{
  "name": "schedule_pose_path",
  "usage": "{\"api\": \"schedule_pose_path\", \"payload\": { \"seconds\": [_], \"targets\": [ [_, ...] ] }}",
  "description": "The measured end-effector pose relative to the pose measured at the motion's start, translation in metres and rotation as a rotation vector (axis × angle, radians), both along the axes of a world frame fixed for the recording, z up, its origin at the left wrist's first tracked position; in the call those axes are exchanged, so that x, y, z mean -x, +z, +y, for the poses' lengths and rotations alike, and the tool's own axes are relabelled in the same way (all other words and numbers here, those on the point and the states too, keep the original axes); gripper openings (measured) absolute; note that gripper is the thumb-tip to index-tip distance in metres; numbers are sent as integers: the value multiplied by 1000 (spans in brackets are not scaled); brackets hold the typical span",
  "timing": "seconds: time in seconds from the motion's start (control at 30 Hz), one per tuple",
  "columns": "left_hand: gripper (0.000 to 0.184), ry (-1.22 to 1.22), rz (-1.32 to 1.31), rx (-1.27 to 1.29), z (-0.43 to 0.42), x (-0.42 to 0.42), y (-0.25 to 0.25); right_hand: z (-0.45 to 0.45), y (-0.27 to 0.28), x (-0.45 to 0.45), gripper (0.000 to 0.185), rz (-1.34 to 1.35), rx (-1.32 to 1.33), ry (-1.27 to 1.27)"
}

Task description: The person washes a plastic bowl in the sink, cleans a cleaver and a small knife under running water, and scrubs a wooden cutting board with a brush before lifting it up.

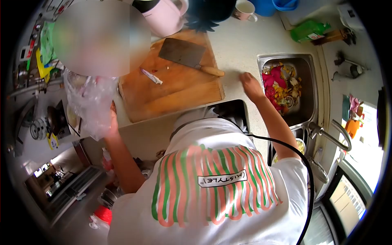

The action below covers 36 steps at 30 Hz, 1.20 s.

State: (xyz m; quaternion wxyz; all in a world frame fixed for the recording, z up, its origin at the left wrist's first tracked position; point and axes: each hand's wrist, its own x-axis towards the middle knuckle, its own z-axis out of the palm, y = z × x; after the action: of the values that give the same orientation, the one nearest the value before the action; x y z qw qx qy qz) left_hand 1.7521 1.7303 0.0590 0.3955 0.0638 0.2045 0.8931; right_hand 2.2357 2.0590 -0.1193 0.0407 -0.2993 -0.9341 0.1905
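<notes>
Fingers of the right hand [251,86] curl in toward the palm, with nothing visible in them, over the pale counter [237,49] between the cutting board [165,96] and the sink [313,87]. At the other side, the left hand [113,121] meets the edge of 1 clear plastic bag [90,108]; the film and blur hide those fingertips, so I cannot tell whether they have closed on it. That bag hangs left of the board, near the counter's front edge. On the board lie 1 cleaver [181,52], its handle toward the right hand but apart from it, and 1 small pale strip [152,76]. Colourful scraps [281,83] sit in the sink. My judgement: handling the bag is the step in hand; controlling such slack film calls for a sure pinch on its edge, ideally with 2 hands.
</notes>
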Motion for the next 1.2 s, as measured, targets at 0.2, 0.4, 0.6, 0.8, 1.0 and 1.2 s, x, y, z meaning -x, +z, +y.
{"api": "schedule_pose_path", "payload": {
  "seconds": [0.2,0.4,0.6,0.8,1.0,1.2],
  "targets": [
    [32,391,312,448,-119,62,-57,22,-21,-163,26,-52,-344,-750],
    [39,654,324,570,-171,105,-86,31,13,-168,36,-19,-4,-978],
    [67,929,526,1447,-120,77,-91,37,49,-20,27,132,-31,-561],
    [81,1176,1630,1354,19,-25,-73,5,70,44,30,62,109,-382],
    [63,331,1801,1626,72,-46,-110,-12,72,6,21,101,94,-503],
    [62,573,1881,1846,22,49,-78,-18,48,-63,17,217,93,-741]
  ]
}}
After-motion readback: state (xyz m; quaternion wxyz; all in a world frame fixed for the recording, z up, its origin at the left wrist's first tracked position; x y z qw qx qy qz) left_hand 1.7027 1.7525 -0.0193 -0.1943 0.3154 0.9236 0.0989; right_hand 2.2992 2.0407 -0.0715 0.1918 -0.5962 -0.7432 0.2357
